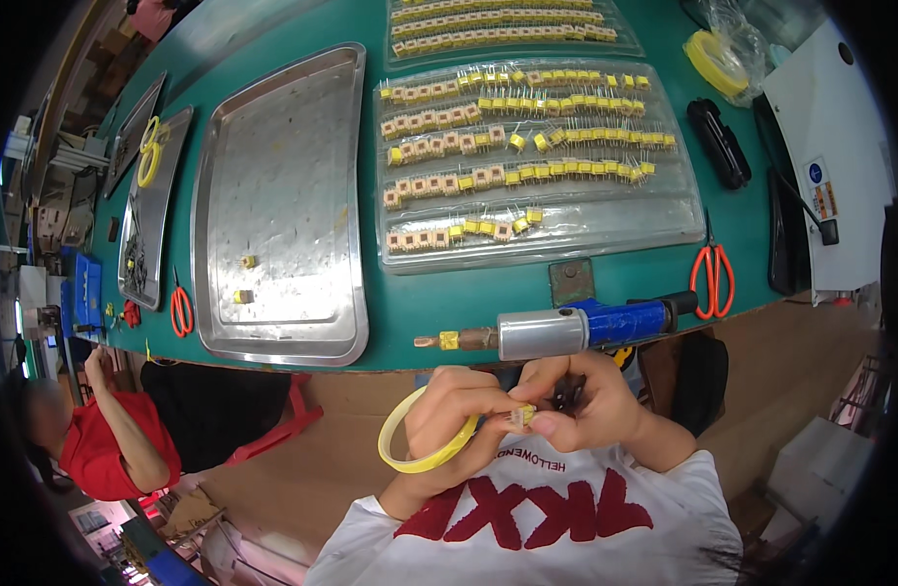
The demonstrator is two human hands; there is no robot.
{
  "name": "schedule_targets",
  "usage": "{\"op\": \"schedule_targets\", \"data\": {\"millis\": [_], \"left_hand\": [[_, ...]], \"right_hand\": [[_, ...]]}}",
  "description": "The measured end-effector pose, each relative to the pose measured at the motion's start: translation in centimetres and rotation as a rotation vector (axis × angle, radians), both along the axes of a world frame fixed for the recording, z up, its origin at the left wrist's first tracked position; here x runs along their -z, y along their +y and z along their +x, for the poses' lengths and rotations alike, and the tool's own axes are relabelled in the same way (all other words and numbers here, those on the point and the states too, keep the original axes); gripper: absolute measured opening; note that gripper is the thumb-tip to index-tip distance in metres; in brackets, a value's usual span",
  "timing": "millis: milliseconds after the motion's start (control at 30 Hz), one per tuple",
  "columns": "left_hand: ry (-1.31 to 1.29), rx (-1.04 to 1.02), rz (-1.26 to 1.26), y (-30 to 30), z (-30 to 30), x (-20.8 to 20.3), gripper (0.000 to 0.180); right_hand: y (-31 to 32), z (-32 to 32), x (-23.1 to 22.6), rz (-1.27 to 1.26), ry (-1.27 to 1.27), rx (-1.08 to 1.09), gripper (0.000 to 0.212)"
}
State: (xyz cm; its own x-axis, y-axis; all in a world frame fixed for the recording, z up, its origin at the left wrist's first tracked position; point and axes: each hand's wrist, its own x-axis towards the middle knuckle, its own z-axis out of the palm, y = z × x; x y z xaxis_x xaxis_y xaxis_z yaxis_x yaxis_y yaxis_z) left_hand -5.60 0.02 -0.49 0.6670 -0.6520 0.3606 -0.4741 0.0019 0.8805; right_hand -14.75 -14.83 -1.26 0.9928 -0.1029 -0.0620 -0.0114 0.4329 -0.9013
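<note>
Both hands meet in front of my chest, just off the table's near edge. My left hand (454, 415) is closed, with a roll of yellow tape (390, 437) hooked on it. Its fingertips press close to a small transformer (523, 416) wrapped in yellow tape. My right hand (600, 405) pinches that transformer between thumb and finger. Several small dark pieces (568, 393) sit within the curled fingers of the same hand; their exact kind is hard to make out. Beyond the hands, a blue and silver power tool (547, 332) lies along the table edge.
A plastic tray (542, 256) holds rows of small yellow-taped transformers. Left of it, a metal tray (283, 176) carries two loose ones. Red-handled scissors (712, 280) lie at right, another pair (181, 311) at left. A person in a red shirt (112, 449) sits on the left.
</note>
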Motion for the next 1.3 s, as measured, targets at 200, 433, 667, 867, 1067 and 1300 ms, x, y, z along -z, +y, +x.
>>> {"op": "schedule_targets", "data": {"millis": [200, 433, 667, 867, 1067, 1300], "left_hand": [[-0.019, 0.005, 0.038, 0.0, 0.0, 0.2, 0.021], [0.359, 0.055, -0.061, 0.4, 0.3, 0.0, 0.018], [0.497, 0.15, -0.084, 1.0, 0.7, -0.1, 0.016], [0.355, 0.098, 0.07, 1.5, 1.2, -0.7, 0.018], [-0.198, 0.09, 0.064, 1.5, 2.7, 0.1, 0.015], [0.127, -0.243, -0.299, -0.3, 4.8, 0.9, 0.016]], "right_hand": [[-0.4, 0.4, -0.7, -0.146, 0.0, 0.045, 0.027], [-1.4, 1.1, -0.9, -0.39, -0.328, 0.121, 0.025], [-2.3, 1.7, -1.0, -0.808, -0.553, 0.116, 0.03], [-2.8, 2.4, -3.4, -1.124, -0.566, 0.059, 0.024], [-3.3, 2.8, -5.4, -1.27, -0.433, -0.068, 0.022], [-2.1, 2.5, -4.2, -0.93, -0.331, 0.191, 0.023]]}}
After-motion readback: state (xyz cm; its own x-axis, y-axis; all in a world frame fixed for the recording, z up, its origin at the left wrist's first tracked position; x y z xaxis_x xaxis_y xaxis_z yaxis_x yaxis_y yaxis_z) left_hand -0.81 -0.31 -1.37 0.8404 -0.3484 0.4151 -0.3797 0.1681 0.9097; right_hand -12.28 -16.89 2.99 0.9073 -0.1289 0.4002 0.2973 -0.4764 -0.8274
